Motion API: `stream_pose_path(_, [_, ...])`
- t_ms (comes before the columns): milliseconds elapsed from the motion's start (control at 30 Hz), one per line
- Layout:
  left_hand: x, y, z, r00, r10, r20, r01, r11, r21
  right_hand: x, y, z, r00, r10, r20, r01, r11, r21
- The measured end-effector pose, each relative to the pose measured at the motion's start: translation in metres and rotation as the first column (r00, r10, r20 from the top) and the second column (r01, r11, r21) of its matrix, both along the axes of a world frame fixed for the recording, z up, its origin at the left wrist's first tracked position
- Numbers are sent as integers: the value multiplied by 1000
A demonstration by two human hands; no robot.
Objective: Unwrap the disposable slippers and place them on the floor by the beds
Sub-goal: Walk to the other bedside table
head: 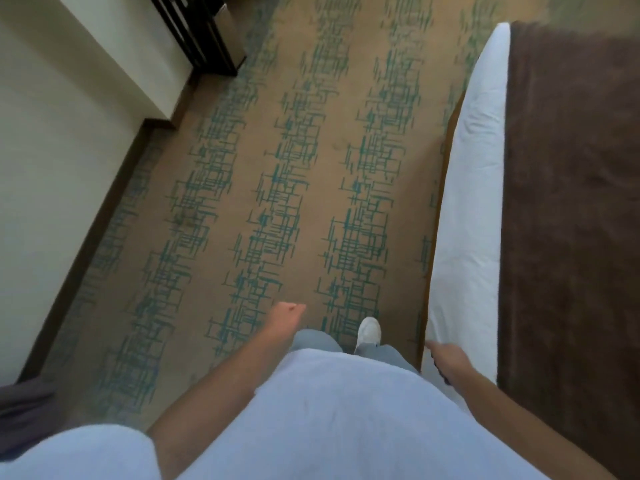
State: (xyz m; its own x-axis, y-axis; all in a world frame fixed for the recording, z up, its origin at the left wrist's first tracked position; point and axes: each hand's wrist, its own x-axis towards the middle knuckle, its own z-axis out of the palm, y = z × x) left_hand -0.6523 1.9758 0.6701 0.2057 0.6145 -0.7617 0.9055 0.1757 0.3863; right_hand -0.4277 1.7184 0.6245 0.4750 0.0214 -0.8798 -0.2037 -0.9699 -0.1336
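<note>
Down low, left hand (286, 315) is curled empty; right hand (446, 358) blurs, grip unclear.

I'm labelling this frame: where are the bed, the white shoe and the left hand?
bed (467, 188), head view, white side of the mattress.
white shoe (369, 330), head view, toe top.
left hand (286, 315), head view, back of curled fist.

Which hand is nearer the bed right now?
Right. The right hand hangs beside the bed, at its white edge. The left hand is out over the carpet, well clear of it.
</note>
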Motion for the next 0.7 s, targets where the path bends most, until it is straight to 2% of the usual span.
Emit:
stream_pose_path(100, [-1,-10,-6,999,-24,-44,23,999,-29,54,57,12,998,55,42,-58,996,65])
stream_pose_path(233, [-17,-11,-23,983,124,-132,-131,990,-47,112,139,24,996,63,64,-75,975,207])
stream_pose_path(333, [1,12,-37,976,138,-166,-148,988,-48,147,185,24,997,23,75,-42,965,257])
stream_pose_path(400, [37,42,-39,982,119,-144,-128,990,-54,167,206,18,998,-9,63,-7,968,252])
stream_pose_path(500, [104,94,-44,997,6,-73,-11,997,-76,191,222,5,990,-141,-12,140,968,208])
stream_pose_path(567, [156,130,-39,998,-51,-30,49,995,-88,208,225,5,982,-190,-6,188,965,183])
stream_pose_path(700, [262,207,-9,985,-152,84,157,986,-57,231,227,3,985,-172,23,170,983,76])
